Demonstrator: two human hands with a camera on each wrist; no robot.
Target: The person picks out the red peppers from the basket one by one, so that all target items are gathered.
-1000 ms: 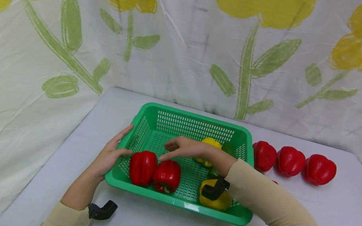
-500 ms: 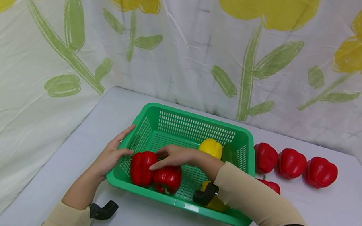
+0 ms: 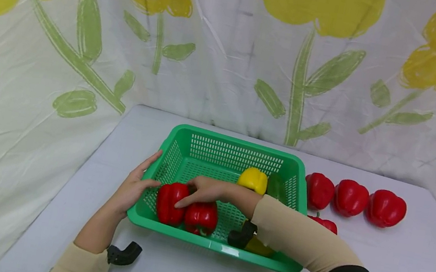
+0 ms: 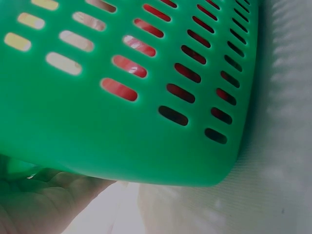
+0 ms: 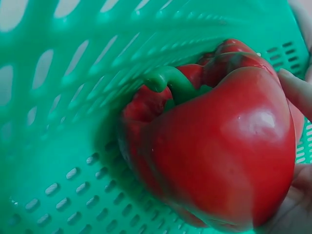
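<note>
A green plastic basket [image 3: 221,142] stands on the table. My left hand [image 3: 130,191] holds its left rim, thumb over the edge; in the left wrist view the hand [image 4: 53,202] shows past the green wall. Inside, two red bell peppers lie side by side at the front left, the left one [image 3: 168,205] and the right one [image 3: 203,218]. My right hand [image 3: 206,191] reaches over the right pepper, thumb down between the two, fingers curled and partly hidden. The right wrist view shows a red pepper with a green stem [image 5: 229,146], thumb and fingers at its far side.
A yellow bell pepper [image 3: 254,180], a dark green vegetable [image 3: 276,186] and another yellow pepper [image 3: 259,247] lie at the basket's right end. To its right stand a row of red bell peppers [image 3: 350,198] and one more [image 3: 324,224], partly behind the sleeve. A flowered curtain [image 3: 223,59] hangs behind.
My right hand has come down from above the two red peppers onto them, and its thumb has slipped between them. The left hand has stayed on the basket rim.
</note>
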